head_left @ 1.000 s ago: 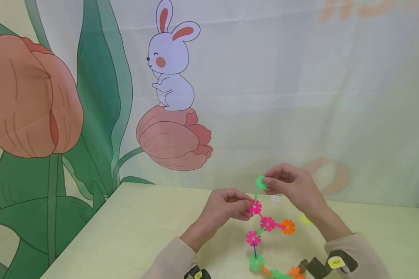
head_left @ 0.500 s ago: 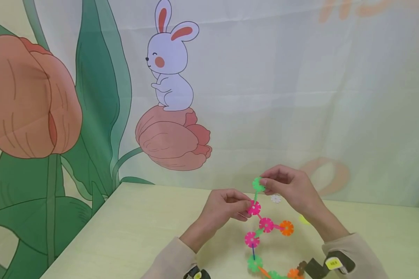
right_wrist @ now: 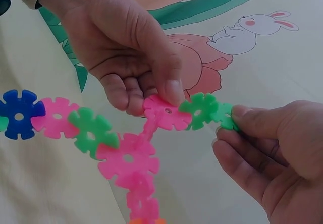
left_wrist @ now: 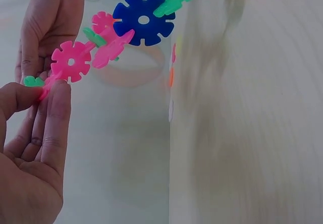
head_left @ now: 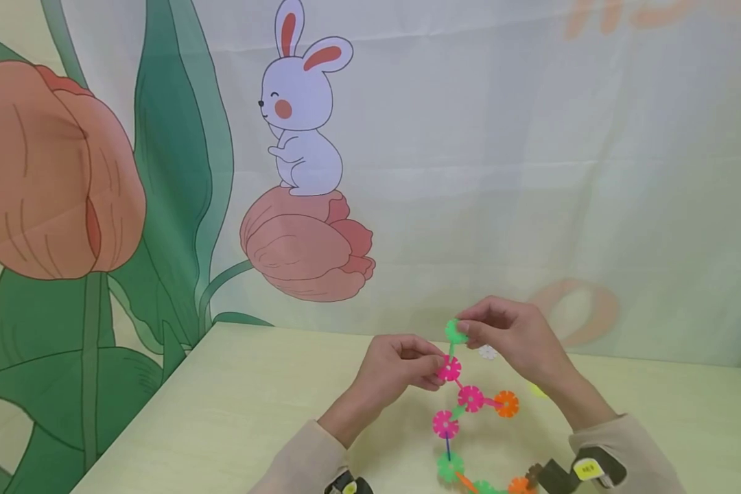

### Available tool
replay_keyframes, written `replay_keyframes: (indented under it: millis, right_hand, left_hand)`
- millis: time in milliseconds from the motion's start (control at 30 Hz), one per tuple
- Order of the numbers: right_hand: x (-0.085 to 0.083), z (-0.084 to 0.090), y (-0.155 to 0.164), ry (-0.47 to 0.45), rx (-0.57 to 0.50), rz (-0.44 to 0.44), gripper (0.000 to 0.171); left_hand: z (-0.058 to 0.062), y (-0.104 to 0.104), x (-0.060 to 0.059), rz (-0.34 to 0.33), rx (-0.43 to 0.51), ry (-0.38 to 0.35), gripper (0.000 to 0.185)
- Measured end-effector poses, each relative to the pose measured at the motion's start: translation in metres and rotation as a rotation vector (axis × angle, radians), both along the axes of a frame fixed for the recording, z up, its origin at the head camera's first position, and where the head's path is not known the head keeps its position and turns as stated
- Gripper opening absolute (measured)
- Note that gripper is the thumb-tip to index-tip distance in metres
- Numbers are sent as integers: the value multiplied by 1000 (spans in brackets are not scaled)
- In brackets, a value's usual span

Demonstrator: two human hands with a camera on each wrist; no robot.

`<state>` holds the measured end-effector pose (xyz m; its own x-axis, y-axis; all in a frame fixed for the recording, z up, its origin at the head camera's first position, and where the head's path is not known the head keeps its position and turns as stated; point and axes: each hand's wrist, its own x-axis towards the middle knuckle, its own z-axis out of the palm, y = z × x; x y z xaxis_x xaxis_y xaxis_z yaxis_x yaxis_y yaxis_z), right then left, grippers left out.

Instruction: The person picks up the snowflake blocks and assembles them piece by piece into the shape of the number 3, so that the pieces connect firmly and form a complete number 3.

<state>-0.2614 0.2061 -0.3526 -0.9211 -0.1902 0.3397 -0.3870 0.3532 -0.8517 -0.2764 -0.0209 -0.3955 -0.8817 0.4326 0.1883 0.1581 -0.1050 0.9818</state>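
A chain of interlocking plastic snowflake discs is held up between both hands. My left hand (head_left: 395,363) pinches a pink snowflake disc (right_wrist: 164,114) near the top end. With thumb and fingers, my right hand (head_left: 515,337) pinches the outermost green snowflake disc (head_left: 455,332). Between these two, another green disc (right_wrist: 198,110) sits slotted edge-on into the pink one. Below hang more pink discs (head_left: 471,398), with an orange disc (head_left: 506,404) on a side branch. A blue disc (left_wrist: 144,19) joins a lower green disc (head_left: 451,467). The chain's lower end runs out of the head view.
Behind the right hand, a loose white disc (head_left: 488,352) and a yellow disc (head_left: 538,390) lie on the pale table (head_left: 253,384). A backdrop cloth (head_left: 469,171) printed with a rabbit and tulips rises at the table's back edge.
My right hand has come slightly down and left with the green disc, closer to the left hand. The left hand keeps its pinch on the pink disc and has barely moved.
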Motion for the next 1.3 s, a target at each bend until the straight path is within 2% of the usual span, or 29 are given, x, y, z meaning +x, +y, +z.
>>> replay_keyframes:
  millis: [367,600,800,1000,1100,1200,1300]
  right_hand:
    - [-2,-3,-3,60,71,15,5]
    - [-3,-5,-1,57,74,47,17]
    - [-4,-6,2,18,49,97,23]
    - [-3,-6,-2,-67,-17,165,27]
    - [-4,-7,-4,-101,-18,185,30]
    - [-5,-7,-1,-116,-3,176,32]
    - [-7,-5,9,-108,33,122,33]
  left_hand:
    - [0,-1,0,7,-8,31,12]
    - [-1,-2,1,8,14,16,14]
    - [1,-4,0,3,-9,14,16]
    - [3,-5,-3,64,28,8,22]
    - [3,-5,-5,73,35,-6,25]
    - [3,-5,-5,75,41,-23,24]
    - [4,-4,-5,86,53,-43,21]
